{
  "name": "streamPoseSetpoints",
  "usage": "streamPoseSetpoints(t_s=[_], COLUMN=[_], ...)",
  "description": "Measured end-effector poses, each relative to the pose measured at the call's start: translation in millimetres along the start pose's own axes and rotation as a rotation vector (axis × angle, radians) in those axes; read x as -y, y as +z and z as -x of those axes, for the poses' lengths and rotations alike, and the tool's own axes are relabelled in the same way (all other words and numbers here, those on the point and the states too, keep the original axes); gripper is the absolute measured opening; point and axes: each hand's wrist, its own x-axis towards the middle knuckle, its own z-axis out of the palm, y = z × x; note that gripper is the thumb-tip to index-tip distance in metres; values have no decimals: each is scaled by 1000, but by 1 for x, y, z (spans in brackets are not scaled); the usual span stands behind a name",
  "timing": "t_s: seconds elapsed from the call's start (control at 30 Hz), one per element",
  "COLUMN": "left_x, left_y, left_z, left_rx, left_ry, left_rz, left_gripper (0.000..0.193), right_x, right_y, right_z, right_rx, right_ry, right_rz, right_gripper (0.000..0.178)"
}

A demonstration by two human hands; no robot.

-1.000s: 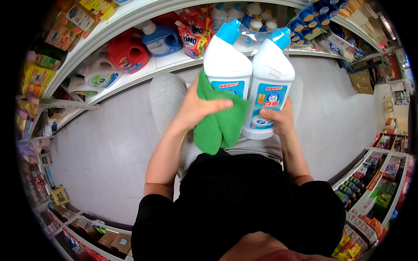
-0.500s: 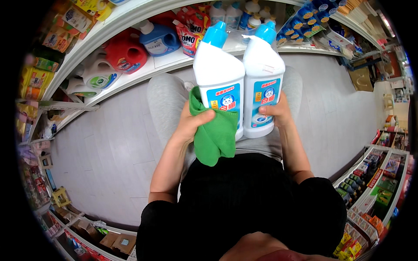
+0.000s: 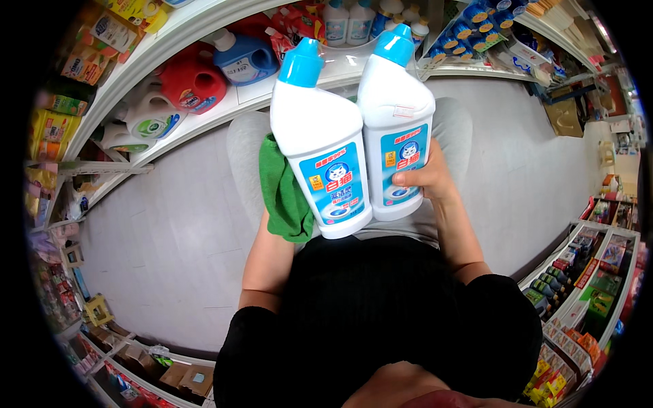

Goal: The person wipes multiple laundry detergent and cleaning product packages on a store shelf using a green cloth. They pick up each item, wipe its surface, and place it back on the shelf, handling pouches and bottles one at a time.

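Two white toilet cleaner bottles with blue caps and blue labels stand side by side in front of my lap, both leaning left. My right hand (image 3: 427,175) grips the right bottle (image 3: 398,102), its thumb across the label and the other fingers hidden behind. A green cloth (image 3: 282,197) hangs along the left side of the left bottle (image 3: 316,115). My left forearm (image 3: 267,262) runs up to the cloth; the hand itself is hidden behind the cloth and bottle. The cloth hangs clear of the floor, bunched at that hand.
Ahead, a white shelf (image 3: 252,100) carries a red detergent jug (image 3: 192,78), a blue detergent jug (image 3: 245,58), red pouches and more white bottles. Blue-capped items (image 3: 469,30) fill a rack at the far right. Grey floor (image 3: 163,245) lies around my legs, with stocked shelves behind on both sides.
Both bottles have shifted left and tilted further left, the left one also nearer to me. The cloth and left hand have gone from the left bottle's front to its side and back, uncovering the label.
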Motion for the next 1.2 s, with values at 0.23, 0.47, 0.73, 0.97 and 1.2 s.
streamPoseSetpoints(t_s=[0.23, 0.47, 0.73, 0.97, 1.2], left_x=[4, 14, 2, 19, 34], left_y=[-5, -4, -7, -10, -16], left_z=[5, -7, -7, -5, 0], left_rx=[6, -11, 11, 19, 0], left_ry=[-4, -5, -3, -30, -49], left_rz=[17, 78, 110, 199, 307], left_gripper=[45, 44, 43, 42, 42], right_x=[-2, -22, -35, -28, -17], right_y=[-3, -2, 16, 4, -6], right_z=[-1, -9, -8, -17, -23], right_rx=[41, 162, 138, -105, -346], right_ry=[-20, 167, 211, 87, -143], right_rz=[45, -203, -96, -103, -66], right_gripper=[50, 55, 54, 45, 40])
